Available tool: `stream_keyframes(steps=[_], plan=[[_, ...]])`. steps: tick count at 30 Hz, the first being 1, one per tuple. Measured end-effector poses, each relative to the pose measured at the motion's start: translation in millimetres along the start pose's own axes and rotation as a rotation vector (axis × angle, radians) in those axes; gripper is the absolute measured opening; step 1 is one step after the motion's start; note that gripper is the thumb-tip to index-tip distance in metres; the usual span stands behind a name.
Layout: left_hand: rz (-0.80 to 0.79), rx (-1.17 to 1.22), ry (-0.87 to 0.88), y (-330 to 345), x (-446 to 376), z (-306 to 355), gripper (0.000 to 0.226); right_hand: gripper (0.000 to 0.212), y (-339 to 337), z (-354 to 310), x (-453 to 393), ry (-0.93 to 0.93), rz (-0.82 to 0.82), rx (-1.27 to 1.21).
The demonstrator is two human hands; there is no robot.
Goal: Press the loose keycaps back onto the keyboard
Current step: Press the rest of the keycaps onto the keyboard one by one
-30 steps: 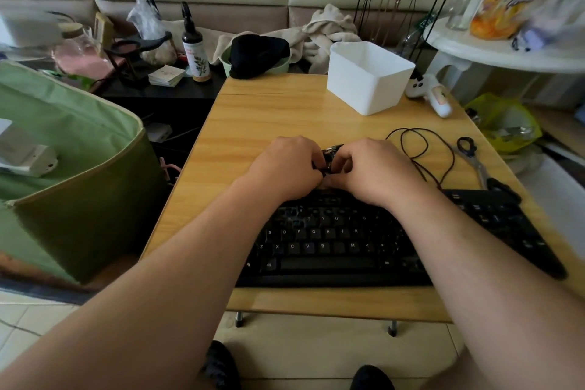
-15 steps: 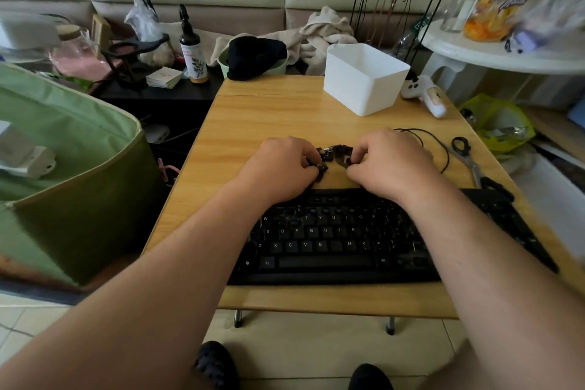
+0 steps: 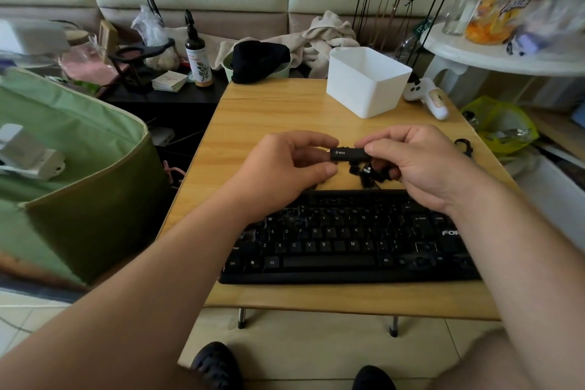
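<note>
Above the keyboard (image 3: pixel 348 247) we pinched the Shift cap (image 3: pixel 348 153) between left hand (image 3: pixel 285 165) and right hand (image 3: pixel 414 161). We should have aligned it level over its socket, then pressed evenly.

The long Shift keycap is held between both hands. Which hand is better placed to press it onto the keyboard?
Probably the right. The right hand pinches most of the Shift keycap, while the left hand touches only its end. An open gap shows at the keyboard's right side.

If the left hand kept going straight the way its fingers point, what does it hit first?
Probably the Shift keycap: the left hand points right at its near end, and the right hand pinches the other end just beyond. Depth is hard to judge from one view.
</note>
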State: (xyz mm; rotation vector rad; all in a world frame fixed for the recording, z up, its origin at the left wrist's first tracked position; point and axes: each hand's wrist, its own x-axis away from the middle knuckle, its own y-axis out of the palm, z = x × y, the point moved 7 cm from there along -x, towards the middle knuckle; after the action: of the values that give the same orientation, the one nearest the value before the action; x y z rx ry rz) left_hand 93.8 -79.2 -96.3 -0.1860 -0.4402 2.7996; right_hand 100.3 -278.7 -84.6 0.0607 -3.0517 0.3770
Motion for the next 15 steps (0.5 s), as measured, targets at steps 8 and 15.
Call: stream_keyframes(steps=[8,15], plan=[[0.042,-0.005,0.015,-2.3,5.3,2.7,0.021,0.019,5.1,-5.7,6.3,-0.062,-0.055,0.046],[0.094,-0.32,0.062,17.8,6.9,8.1,0.016,0.011,-13.3,-11.4,31.8,-0.249,-0.065,0.636]])
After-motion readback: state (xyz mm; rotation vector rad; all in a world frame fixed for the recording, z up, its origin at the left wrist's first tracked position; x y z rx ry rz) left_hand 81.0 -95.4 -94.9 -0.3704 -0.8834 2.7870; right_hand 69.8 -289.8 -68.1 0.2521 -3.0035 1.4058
